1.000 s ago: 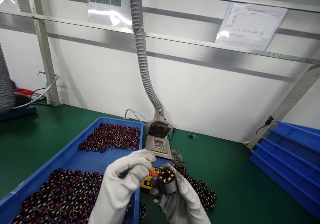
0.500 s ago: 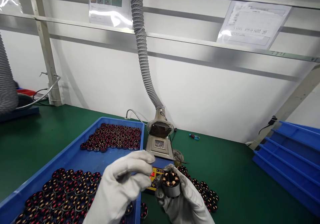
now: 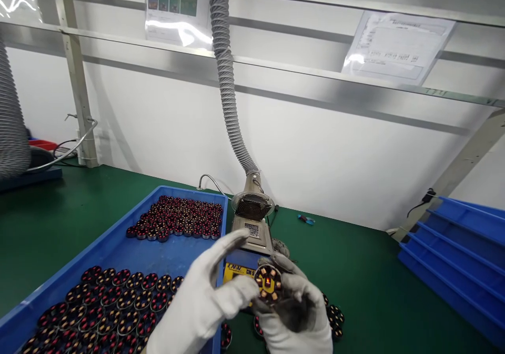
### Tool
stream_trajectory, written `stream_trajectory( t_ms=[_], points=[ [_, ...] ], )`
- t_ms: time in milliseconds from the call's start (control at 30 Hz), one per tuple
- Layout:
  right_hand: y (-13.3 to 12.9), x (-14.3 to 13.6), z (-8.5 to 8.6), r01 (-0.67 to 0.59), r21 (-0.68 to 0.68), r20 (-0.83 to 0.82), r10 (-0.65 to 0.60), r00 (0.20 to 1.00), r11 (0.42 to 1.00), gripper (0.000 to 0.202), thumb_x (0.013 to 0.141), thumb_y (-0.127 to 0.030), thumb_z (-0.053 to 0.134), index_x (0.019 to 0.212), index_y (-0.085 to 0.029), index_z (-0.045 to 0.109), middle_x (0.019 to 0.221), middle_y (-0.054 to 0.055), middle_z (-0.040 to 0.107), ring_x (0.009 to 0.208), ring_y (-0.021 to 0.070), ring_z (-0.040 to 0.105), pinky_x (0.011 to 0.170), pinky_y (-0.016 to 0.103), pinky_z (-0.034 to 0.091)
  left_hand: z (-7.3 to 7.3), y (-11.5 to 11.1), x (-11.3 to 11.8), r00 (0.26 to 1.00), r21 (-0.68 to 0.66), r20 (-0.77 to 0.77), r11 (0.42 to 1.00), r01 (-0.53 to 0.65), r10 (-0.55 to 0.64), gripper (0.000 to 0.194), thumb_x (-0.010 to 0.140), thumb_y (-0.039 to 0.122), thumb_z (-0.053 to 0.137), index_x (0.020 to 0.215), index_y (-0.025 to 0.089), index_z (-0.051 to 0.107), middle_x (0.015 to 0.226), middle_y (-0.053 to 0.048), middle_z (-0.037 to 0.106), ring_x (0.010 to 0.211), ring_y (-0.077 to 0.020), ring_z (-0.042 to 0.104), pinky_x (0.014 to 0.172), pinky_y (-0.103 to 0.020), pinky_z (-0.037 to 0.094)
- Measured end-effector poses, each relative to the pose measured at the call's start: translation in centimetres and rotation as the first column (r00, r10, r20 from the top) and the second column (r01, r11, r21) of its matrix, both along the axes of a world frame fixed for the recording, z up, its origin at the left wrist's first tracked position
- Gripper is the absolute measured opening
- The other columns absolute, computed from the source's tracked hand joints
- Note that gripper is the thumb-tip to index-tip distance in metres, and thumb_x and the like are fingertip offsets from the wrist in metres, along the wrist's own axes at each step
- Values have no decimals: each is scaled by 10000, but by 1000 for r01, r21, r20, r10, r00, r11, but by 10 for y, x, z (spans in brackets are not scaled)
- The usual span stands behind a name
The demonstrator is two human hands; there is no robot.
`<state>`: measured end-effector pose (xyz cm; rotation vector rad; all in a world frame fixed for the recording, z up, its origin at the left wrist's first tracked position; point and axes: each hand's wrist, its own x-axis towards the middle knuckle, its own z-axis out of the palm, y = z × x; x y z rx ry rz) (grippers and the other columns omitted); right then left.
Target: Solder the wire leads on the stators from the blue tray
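My right hand, in a white glove with grey-stained fingers, grips a round black stator by its rim. The stator's open face points at the camera, and a yellow surface and a red light show through its centre. My left hand, also in a white glove, has thumb and fingers apart; its thumb is beside the stator's left edge, and whether they touch is unclear. Behind both hands stands a yellow-fronted device with a metal plate on top.
A blue tray at the left holds many stators in two groups. More stators lie right of my right hand. A grey hose hangs over the device. Blue trays are stacked at the right; small blue-handled cutters lie behind.
The stator has turned from upright to facing the camera, its centre now see-through. My left hand has spread its fingers, its forefinger reaching up over the device.
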<state>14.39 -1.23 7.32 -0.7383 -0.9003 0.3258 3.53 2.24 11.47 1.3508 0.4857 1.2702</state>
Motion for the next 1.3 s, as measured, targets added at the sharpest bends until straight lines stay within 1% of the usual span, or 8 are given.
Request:
stream_trajectory(
  t_ms=[100,200,333,533,767,967,1200,1300],
  points=[
    [-2,-9,-11,276,88,247,-289,925,957,330,685,-63,701,886,-322,663,1032,11,649,921,190,629,729,292,543,-1,1,14,980,-109,-8,974,197,-199,283,697,320,683,934,168,704,955,-90,692,903,-239,625,811,-300,507],
    [-2,-7,-21,381,103,334,-393,857,919,421,608,-6,720,860,-339,668,1034,1,653,933,237,628,779,375,536,-12,5,26,977,-218,188,966,137,-96,239,683,398,699,733,165,726,795,-77,713,801,-206,644,793,-275,505],
    [2,-4,-20,374,141,252,-398,882,917,431,621,-11,707,895,-339,643,1095,-17,618,958,212,618,707,322,561,-20,14,19,911,-211,406,977,24,66,140,555,293,783,631,189,728,684,-46,704,676,-184,635,704,-261,516],
    [3,-10,-8,363,168,186,-391,901,916,436,684,33,635,924,-331,652,1044,-6,650,911,208,640,724,336,552,4,6,12,996,-378,77,923,67,-41,217,476,84,673,678,147,725,557,-13,632,498,-110,524,495,-198,449],
    [5,-7,-10,417,247,324,-481,815,874,507,611,53,641,916,-353,650,959,-25,664,858,220,644,780,416,538,-5,6,11,931,-308,286,942,-133,225,96,485,117,680,559,179,684,597,-22,663,559,-145,584,545,-225,484],
    [-1,2,-16,308,160,439,-347,829,938,407,700,-52,640,980,-348,650,1009,9,672,921,245,640,800,427,530,9,-1,17,994,-277,53,955,108,-97,171,545,179,654,703,144,711,638,-35,648,608,-155,570,588,-237,475],
    [3,0,-18,377,231,348,-438,829,897,439,678,-18,665,963,-351,644,1021,-3,636,948,216,616,797,390,536,-1,0,20,928,-421,279,900,-112,246,142,517,217,733,640,150,706,722,-60,696,668,-154,609,650,-212,501],
    [9,-2,-17,370,272,314,-445,839,888,329,733,-88,636,951,-335,647,1008,1,629,933,201,616,790,374,538,6,0,14,964,-424,194,902,-85,182,275,461,156,737,735,174,731,727,-34,701,626,-129,601,583,-174,486]
  ],
)
